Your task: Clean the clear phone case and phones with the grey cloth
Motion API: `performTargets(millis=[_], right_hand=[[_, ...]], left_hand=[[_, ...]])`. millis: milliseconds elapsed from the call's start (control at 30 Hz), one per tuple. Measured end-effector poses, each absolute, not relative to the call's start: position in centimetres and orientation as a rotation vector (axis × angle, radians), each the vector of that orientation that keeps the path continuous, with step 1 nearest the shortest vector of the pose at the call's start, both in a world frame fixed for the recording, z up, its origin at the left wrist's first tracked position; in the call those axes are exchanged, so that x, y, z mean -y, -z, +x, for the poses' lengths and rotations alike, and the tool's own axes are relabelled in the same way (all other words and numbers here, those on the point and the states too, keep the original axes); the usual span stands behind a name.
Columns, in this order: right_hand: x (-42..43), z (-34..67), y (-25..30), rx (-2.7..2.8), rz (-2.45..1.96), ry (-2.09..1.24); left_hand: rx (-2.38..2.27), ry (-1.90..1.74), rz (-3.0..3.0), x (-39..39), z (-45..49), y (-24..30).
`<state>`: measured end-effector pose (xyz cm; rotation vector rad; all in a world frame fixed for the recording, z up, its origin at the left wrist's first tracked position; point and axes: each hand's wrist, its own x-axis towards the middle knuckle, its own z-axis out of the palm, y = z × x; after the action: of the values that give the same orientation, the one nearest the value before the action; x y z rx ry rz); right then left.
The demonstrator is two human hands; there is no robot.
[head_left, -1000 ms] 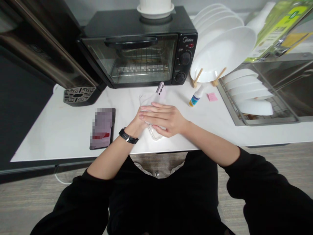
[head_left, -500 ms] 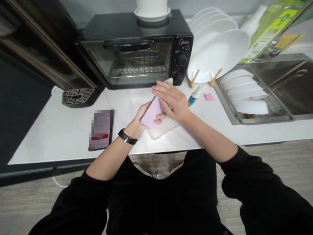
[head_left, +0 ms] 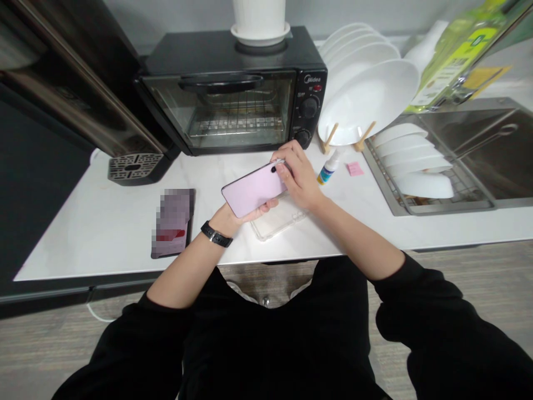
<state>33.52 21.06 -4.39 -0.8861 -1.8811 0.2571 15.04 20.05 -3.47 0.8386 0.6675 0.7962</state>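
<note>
The left hand cups the pink phone from beneath, fingers curled round its near edge, so it rides back-up and tilted above the counter. The right hand pinches its camera end, seemingly to steady it. Just below both hands lies a clear case; a small spray bottle sits right of the right hand, and a dark phone lies left of the left wrist.

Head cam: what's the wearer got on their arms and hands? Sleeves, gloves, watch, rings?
No gloves, and no rings that I can see. The left hand has a black wristband with a small metal clasp at the wrist. The right hand and its wrist wear nothing. The left sleeve and right sleeve are plain black fabric ending near the elbows, so the forearms are uncovered.
</note>
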Motion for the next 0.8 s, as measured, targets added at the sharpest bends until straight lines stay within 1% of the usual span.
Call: performTargets(millis=[100, 200, 367, 467, 567, 700, 800], right_hand=[[-21.4, 33.5, 4.6, 1.817, -0.893, -0.282], [-21.8, 33.6, 4.8, 1.737, -0.891, -0.296], [-22.4, 33.5, 5.8, 1.555, -0.95, -0.36], [-23.2, 33.2, 7.0, 1.463, -0.951, -0.446], [-23.9, 32.9, 8.1, 1.395, -0.936, -0.596], [-23.9, 32.6, 8.2, 1.417, -0.91, -0.741], [-23.4, 32.4, 7.5, 1.485, -0.886, -0.79]], left_hand=[[-0.67, -0.737, 0.771, -20.2, 14.5, 3.8], [-0.621, -0.81, 0.788, -20.5, 14.4, 3.8], [-0.575, -0.86, 0.873, -20.3, 15.0, 1.7], [-0.576, -0.927, 0.88, -19.7, 15.4, 0.4], [-0.579, -1.01, 0.934, -19.3, 15.5, 0.5], [-0.727, -1.087, 1.16, -19.5, 15.2, 1.5], [-0.839, -1.232, 1.185, -19.9, 15.1, 0.8]])
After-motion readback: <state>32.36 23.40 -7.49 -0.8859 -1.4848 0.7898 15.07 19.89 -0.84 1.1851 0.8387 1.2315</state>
